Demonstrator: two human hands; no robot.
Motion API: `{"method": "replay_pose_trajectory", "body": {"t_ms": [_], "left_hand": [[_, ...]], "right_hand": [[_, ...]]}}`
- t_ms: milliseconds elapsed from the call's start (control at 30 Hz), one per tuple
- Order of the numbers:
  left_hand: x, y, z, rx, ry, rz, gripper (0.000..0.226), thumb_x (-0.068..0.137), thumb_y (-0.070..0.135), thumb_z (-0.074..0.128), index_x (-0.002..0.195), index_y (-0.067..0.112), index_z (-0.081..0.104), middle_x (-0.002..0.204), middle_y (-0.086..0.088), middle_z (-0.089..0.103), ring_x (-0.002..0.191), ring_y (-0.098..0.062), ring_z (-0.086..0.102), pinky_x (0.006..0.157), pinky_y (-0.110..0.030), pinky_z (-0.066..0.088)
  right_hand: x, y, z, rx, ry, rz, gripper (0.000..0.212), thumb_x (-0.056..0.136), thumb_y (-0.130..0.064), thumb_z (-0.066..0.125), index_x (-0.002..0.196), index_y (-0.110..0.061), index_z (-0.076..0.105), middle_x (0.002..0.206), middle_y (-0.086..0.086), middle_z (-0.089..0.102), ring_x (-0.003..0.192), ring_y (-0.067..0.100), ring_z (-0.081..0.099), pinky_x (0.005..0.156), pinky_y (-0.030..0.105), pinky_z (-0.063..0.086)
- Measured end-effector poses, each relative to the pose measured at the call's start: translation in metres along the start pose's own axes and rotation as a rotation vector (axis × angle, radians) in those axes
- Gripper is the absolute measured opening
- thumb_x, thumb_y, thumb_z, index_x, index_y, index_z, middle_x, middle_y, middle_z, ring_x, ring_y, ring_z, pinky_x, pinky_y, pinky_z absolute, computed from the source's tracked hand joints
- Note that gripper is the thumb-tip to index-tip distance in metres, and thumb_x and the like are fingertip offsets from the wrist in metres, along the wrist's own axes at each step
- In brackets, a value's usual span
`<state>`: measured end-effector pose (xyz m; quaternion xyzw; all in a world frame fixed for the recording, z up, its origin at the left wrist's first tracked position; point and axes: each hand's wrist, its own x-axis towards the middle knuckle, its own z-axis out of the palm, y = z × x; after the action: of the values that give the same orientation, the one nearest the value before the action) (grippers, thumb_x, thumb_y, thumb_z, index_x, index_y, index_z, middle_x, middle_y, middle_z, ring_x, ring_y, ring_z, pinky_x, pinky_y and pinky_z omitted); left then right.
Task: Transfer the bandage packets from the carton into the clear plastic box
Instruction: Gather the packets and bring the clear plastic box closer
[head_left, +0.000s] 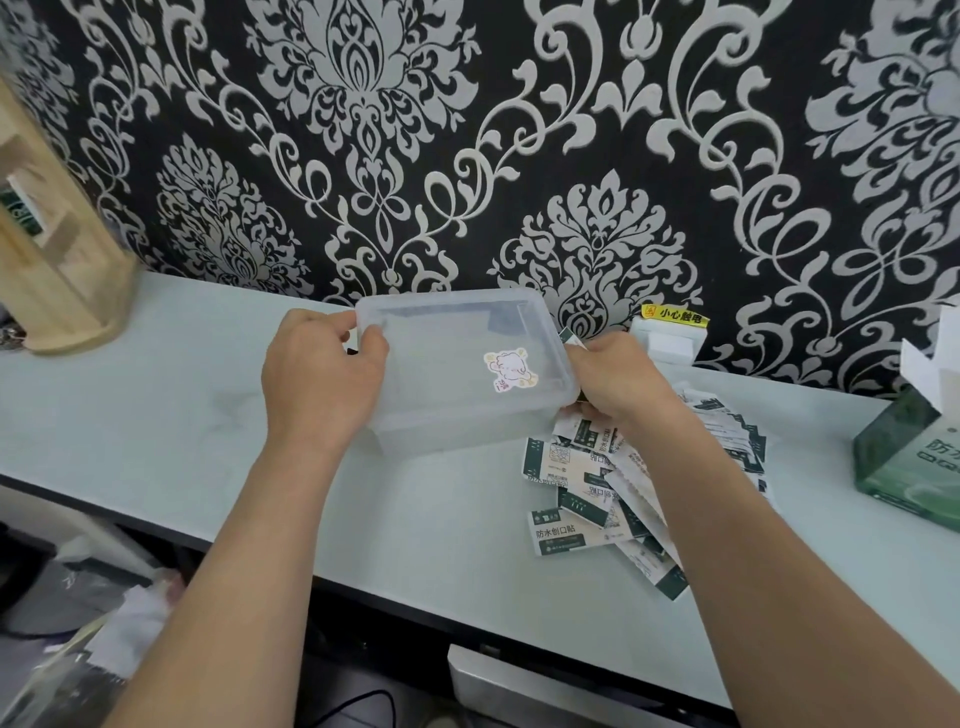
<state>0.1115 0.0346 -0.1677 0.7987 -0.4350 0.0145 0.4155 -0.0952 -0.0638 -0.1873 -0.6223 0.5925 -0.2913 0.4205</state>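
Observation:
A clear plastic box (441, 364) with a small cartoon sticker sits on the pale counter, its lid on top. My left hand (322, 374) grips the lid's left edge, thumb over the rim. My right hand (613, 376) holds the box's right edge, fingers curled under the lid. Several white-and-green bandage packets (587, 499) lie in a loose heap on the counter just right of the box, partly under my right forearm. The green carton (904, 457) stands open at the far right.
A wooden rack (57, 260) stands at the back left. A white wall socket with a yellow warning label (670, 332) sits behind the packets. The counter's dark front edge (363, 597) runs below, with clutter underneath.

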Motion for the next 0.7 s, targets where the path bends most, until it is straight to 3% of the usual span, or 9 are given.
{"method": "replay_pose_trajectory", "body": {"t_ms": [133, 233, 367, 467, 533, 600, 633, 700], "left_hand": [[0.001, 0.002, -0.001, 0.059, 0.04, 0.042, 0.036, 0.092, 0.031, 0.056, 0.116, 0.007, 0.068, 0.121, -0.013, 0.059, 0.108, -0.031, 0.055, 0.092, -0.036, 0.04], [0.002, 0.008, -0.004, 0.065, 0.079, 0.081, 0.034, 0.091, 0.031, 0.057, 0.114, 0.01, 0.07, 0.115, -0.011, 0.062, 0.105, -0.03, 0.057, 0.088, -0.035, 0.042], [0.005, 0.013, -0.015, -0.203, 0.048, -0.087, 0.018, 0.082, 0.028, 0.063, 0.096, 0.023, 0.073, 0.085, 0.01, 0.069, 0.082, -0.019, 0.065, 0.081, -0.033, 0.052], [0.009, 0.012, -0.022, -0.235, 0.08, -0.079, 0.014, 0.081, 0.025, 0.059, 0.087, 0.026, 0.072, 0.079, 0.01, 0.07, 0.079, -0.015, 0.064, 0.078, -0.035, 0.054], [0.009, 0.012, -0.02, -0.134, -0.011, -0.048, 0.019, 0.085, 0.029, 0.059, 0.097, 0.025, 0.072, 0.085, 0.008, 0.068, 0.084, -0.017, 0.061, 0.078, -0.03, 0.047], [0.01, 0.006, -0.011, 0.058, -0.206, -0.081, 0.036, 0.09, 0.039, 0.054, 0.116, 0.016, 0.065, 0.108, -0.005, 0.067, 0.101, -0.028, 0.059, 0.085, -0.034, 0.045], [0.008, 0.004, -0.007, 0.156, -0.295, -0.095, 0.041, 0.092, 0.042, 0.05, 0.116, 0.011, 0.06, 0.114, -0.012, 0.064, 0.104, -0.033, 0.057, 0.085, -0.037, 0.044], [0.004, 0.0, -0.004, 0.248, -0.341, -0.086, 0.039, 0.094, 0.041, 0.044, 0.098, 0.004, 0.055, 0.105, -0.016, 0.063, 0.093, -0.035, 0.053, 0.074, -0.038, 0.04]], "right_hand": [[0.0, -0.001, -0.001, 0.007, -0.012, 0.013, 0.035, 0.091, -0.02, 0.051, 0.057, -0.014, 0.042, 0.05, 0.013, 0.054, 0.033, 0.017, 0.034, 0.036, 0.017, 0.026], [-0.001, -0.002, -0.004, 0.038, -0.041, 0.031, 0.026, 0.09, -0.018, 0.052, 0.065, -0.011, 0.049, 0.054, 0.015, 0.054, 0.035, 0.016, 0.033, 0.038, 0.017, 0.024], [-0.002, -0.001, -0.008, 0.049, -0.075, 0.056, 0.016, 0.089, -0.018, 0.052, 0.075, -0.01, 0.053, 0.061, 0.018, 0.056, 0.036, 0.017, 0.033, 0.042, 0.021, 0.025], [-0.002, -0.002, -0.012, -0.006, -0.105, 0.03, 0.015, 0.09, -0.019, 0.054, 0.08, -0.009, 0.057, 0.06, 0.018, 0.059, 0.034, 0.017, 0.037, 0.039, 0.018, 0.025], [-0.002, -0.002, -0.01, -0.071, -0.129, 0.004, 0.022, 0.093, -0.023, 0.055, 0.076, -0.009, 0.055, 0.062, 0.016, 0.063, 0.04, 0.018, 0.05, 0.037, 0.017, 0.028], [-0.003, -0.002, -0.006, -0.131, -0.128, -0.027, 0.025, 0.094, -0.025, 0.055, 0.073, -0.013, 0.049, 0.065, 0.014, 0.063, 0.047, 0.018, 0.061, 0.038, 0.019, 0.032], [-0.002, -0.002, -0.004, -0.15, -0.11, -0.044, 0.025, 0.094, -0.026, 0.055, 0.074, -0.013, 0.047, 0.066, 0.013, 0.06, 0.046, 0.016, 0.062, 0.04, 0.021, 0.033], [-0.002, -0.001, -0.002, -0.171, -0.066, -0.066, 0.027, 0.092, -0.026, 0.056, 0.073, -0.015, 0.042, 0.068, 0.012, 0.052, 0.046, 0.017, 0.062, 0.042, 0.023, 0.033]]}}
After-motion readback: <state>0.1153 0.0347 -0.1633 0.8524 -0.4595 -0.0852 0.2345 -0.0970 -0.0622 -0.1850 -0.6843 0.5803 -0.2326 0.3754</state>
